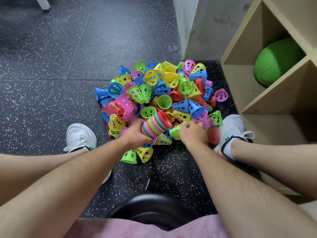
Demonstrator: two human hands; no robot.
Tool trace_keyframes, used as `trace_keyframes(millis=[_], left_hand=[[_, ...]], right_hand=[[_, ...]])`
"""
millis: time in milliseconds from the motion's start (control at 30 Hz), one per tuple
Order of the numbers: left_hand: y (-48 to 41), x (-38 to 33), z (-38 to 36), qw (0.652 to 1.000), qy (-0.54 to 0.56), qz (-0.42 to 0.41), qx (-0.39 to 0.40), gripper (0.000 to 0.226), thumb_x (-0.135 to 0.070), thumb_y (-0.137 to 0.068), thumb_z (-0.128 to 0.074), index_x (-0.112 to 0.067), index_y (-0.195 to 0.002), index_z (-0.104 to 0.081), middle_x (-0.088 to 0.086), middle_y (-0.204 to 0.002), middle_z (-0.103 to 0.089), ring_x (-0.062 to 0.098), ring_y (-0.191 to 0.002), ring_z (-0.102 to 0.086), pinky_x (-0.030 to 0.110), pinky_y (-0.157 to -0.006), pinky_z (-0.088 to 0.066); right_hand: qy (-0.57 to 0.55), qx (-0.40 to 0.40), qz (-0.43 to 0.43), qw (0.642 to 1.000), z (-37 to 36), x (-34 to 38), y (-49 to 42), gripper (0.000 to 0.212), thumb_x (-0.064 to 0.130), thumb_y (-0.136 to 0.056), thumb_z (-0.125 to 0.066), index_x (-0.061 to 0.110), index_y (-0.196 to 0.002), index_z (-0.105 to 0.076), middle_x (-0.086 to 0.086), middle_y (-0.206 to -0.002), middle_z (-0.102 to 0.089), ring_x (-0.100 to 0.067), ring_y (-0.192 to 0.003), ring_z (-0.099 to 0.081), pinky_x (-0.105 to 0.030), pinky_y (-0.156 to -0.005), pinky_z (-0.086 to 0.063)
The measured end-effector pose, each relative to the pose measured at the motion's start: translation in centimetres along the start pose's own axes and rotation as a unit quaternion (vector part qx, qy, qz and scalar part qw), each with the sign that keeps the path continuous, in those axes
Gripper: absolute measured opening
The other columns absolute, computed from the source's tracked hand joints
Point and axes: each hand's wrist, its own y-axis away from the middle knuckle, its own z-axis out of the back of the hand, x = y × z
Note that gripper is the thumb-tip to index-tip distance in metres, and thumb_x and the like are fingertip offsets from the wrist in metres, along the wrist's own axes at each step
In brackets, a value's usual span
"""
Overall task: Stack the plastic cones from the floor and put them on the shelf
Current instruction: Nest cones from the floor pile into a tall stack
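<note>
Our left hand (136,133) grips the stack (157,125), tilted over the pile (163,93) on the floor (51,100). Our right hand (193,134) curls its fingers round a green cone (176,131) just beside it. We should aim its tip squarely into the stack's open mouth.

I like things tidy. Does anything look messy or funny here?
Yes. Loose cones lie heaped on the floor, tipped every way. Only the stack in the left hand is neat; the right hand grips a green cone.
</note>
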Motion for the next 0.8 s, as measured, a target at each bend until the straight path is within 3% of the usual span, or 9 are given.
trace_keyframes(millis=[133,233,333,433,500,567,700,800], left_hand=[[-0.1,-0.1,0.8,1.0,-0.007,-0.003,-0.021,0.07,-0.018,-0.067,-0.092,-0.023,-0.122,-0.049,0.004,-0.103,-0.061,0.018,-0.082,-0.066,0.028,-0.059,-0.056],[-0.1,0.0,1.2,1.0,-0.006,0.004,-0.026,0.072,-0.016,-0.067,-0.091,-0.021,-0.124,-0.047,0.008,-0.106,-0.06,0.023,-0.085,-0.068,0.035,-0.062,-0.062],[-0.2,0.2,1.5,1.0,-0.002,0.006,-0.028,0.075,-0.018,-0.067,-0.092,-0.022,-0.126,-0.045,0.009,-0.107,-0.06,0.026,-0.088,-0.07,0.042,-0.066,-0.065],[-0.3,0.0,1.6,0.999,-0.005,0.0,-0.039,0.074,-0.018,-0.066,-0.092,-0.022,-0.125,-0.046,0.007,-0.106,-0.061,0.022,-0.088,-0.068,0.039,-0.07,-0.063],[-0.4,-0.3,1.8,0.999,-0.006,-0.007,-0.045,0.073,-0.018,-0.065,-0.093,-0.022,-0.122,-0.048,0.006,-0.105,-0.063,0.018,-0.089,-0.067,0.034,-0.072,-0.059],[-0.4,-0.8,2.1,0.999,0.0,-0.014,-0.043,0.074,-0.018,-0.064,-0.094,-0.022,-0.122,-0.048,0.005,-0.106,-0.062,0.017,-0.091,-0.066,0.03,-0.072,-0.056],[-0.8,-2.2,3.1,0.998,0.01,-0.031,-0.053,0.074,-0.017,-0.063,-0.094,-0.02,-0.122,-0.048,0.005,-0.105,-0.062,0.018,-0.089,-0.067,0.03,-0.068,-0.057],[-1.1,-3.9,4.0,0.997,0.024,-0.05,-0.051,0.074,-0.015,-0.064,-0.093,-0.019,-0.122,-0.048,0.007,-0.106,-0.061,0.019,-0.088,-0.069,0.029,-0.065,-0.06]], right_hand=[[-0.13,-0.097,0.067,0.984,1.3,1.7,-0.3,0.034,0.038,-0.106,-0.031,0.016,-0.114,-0.057,-0.007,-0.13,-0.044,-0.024,-0.088,-0.049,-0.033,-0.072,-0.037],[-0.204,-0.124,0.124,0.963,1.6,2.7,-0.4,0.031,0.034,-0.108,-0.033,0.015,-0.112,-0.056,-0.009,-0.139,-0.044,-0.028,-0.105,-0.053,-0.031,-0.078,-0.035],[-0.245,-0.071,0.195,0.947,1.8,3.5,0.1,0.025,0.028,-0.108,-0.038,0.012,-0.106,-0.057,-0.008,-0.133,-0.049,-0.02,-0.103,-0.049,-0.029,-0.084,-0.036],[-0.204,0.077,0.273,0.937,1.8,4.3,0.9,0.026,0.035,-0.107,-0.039,0.017,-0.111,-0.058,0.001,-0.116,-0.055,-0.016,-0.105,-0.051,-0.037,-0.093,-0.045],[-0.197,0.143,0.278,0.929,2.3,4.9,1.6,0.029,0.044,-0.106,-0.037,0.023,-0.112,-0.055,0.002,-0.11,-0.057,-0.017,-0.105,-0.054,-0.042,-0.094,-0.048],[-0.234,0.16,0.251,0.926,3.8,5.6,2.1,0.031,0.049,-0.105,-0.034,0.022,-0.11,-0.049,-0.002,-0.106,-0.058,-0.021,-0.1,-0.056,-0.043,-0.086,-0.047],[-0.227,0.197,0.238,0.923,6.5,6.3,2.0,0.038,0.046,-0.105,-0.038,0.022,-0.134,-0.042,-0.001,-0.133,-0.051,-0.021,-0.119,-0.049,-0.039,-0.098,-0.04],[-0.176,0.197,0.254,0.93,8.6,6.9,1.4,0.043,0.042,-0.104,-0.043,0.022,-0.142,-0.037,-0.002,-0.145,-0.046,-0.02,-0.127,-0.047,-0.044,-0.109,-0.041]])
